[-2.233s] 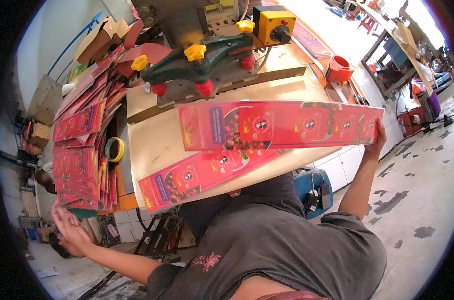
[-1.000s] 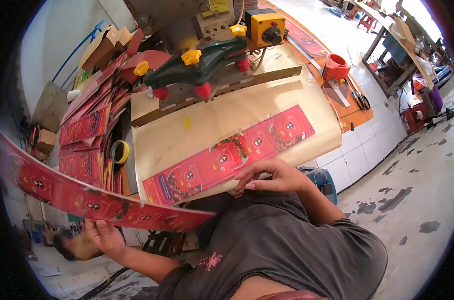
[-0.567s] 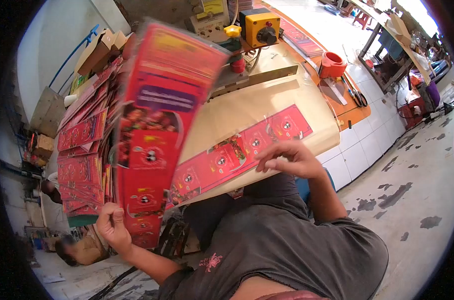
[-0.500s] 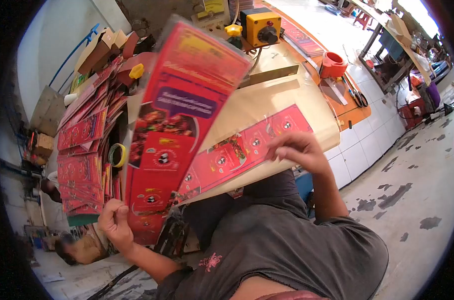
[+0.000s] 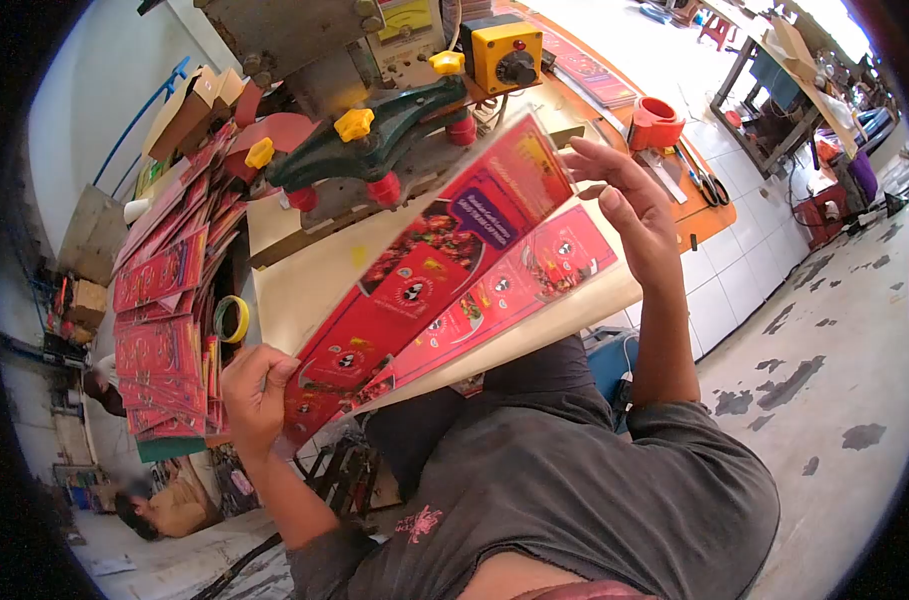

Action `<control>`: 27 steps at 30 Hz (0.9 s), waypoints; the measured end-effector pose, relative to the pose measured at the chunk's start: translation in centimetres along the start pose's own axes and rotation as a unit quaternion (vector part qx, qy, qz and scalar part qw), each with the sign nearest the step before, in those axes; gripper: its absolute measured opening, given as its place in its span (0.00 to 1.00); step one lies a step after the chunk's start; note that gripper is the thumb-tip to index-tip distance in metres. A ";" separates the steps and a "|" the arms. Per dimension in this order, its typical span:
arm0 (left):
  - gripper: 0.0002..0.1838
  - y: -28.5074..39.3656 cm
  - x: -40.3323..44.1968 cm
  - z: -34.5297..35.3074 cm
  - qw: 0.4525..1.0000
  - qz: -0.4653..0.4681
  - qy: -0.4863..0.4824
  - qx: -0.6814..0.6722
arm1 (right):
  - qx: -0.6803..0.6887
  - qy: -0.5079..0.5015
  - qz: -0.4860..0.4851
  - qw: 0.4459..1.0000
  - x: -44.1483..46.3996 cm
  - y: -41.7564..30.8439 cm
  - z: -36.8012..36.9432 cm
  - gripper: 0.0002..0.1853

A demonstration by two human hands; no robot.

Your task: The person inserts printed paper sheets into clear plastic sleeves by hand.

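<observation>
My left hand (image 5: 255, 392) is closed on the lower end of a long red printed packaging strip (image 5: 411, 290) with clear plastic edges and food pictures. The strip slants up to the right, above the work surface. At its upper right end is my right hand (image 5: 636, 205), fingers curled and thumb apart from them. The fingertips are close to the strip's edge; whether they touch it I cannot tell. Partly covered by the held strip, a second red printed strip (image 5: 534, 270) lies on the cream-coloured work surface (image 5: 304, 300).
Behind the strips stands a machine with a dark green clamp bar (image 5: 374, 150) and yellow knobs. A yellow control box (image 5: 504, 55), red tape dispenser (image 5: 656, 124) and scissors (image 5: 709, 183) are at the right. Red packages (image 5: 159, 340) and a yellow tape roll (image 5: 231, 319) are at the left.
The held strip has swung down to the right, over the other strip. My right hand has risen to its upper end. The green clamp bar has come into view.
</observation>
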State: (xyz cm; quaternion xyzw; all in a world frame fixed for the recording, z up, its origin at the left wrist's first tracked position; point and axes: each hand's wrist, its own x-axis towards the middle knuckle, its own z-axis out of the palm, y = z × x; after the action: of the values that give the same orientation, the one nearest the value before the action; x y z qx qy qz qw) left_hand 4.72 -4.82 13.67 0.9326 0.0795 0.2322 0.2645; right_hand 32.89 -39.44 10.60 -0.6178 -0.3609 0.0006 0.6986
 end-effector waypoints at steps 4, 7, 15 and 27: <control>0.13 1.3 1.3 1.4 0.997 0.055 -0.015 0.042 | 0.031 -0.031 0.021 0.999 -0.3 0.5 0.1 0.25; 0.11 1.8 2.3 2.0 0.992 0.094 -0.013 0.079 | 0.007 -0.027 0.094 0.995 -0.9 1.5 -0.9 0.22; 0.09 1.8 5.1 3.5 0.993 0.093 -0.012 0.073 | 0.197 0.068 0.106 0.972 -3.0 4.9 -1.4 0.21; 0.16 -7.3 2.2 1.2 0.912 -0.137 0.262 -0.285 | 0.277 0.163 0.127 0.938 -5.4 8.2 -10.9 0.17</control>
State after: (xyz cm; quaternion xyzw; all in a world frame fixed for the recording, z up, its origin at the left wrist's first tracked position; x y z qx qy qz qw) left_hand 7.08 1.40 9.80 0.7033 0.2035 0.4423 0.5180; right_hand 38.04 -49.38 1.05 -0.4321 -0.1462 0.0887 0.8855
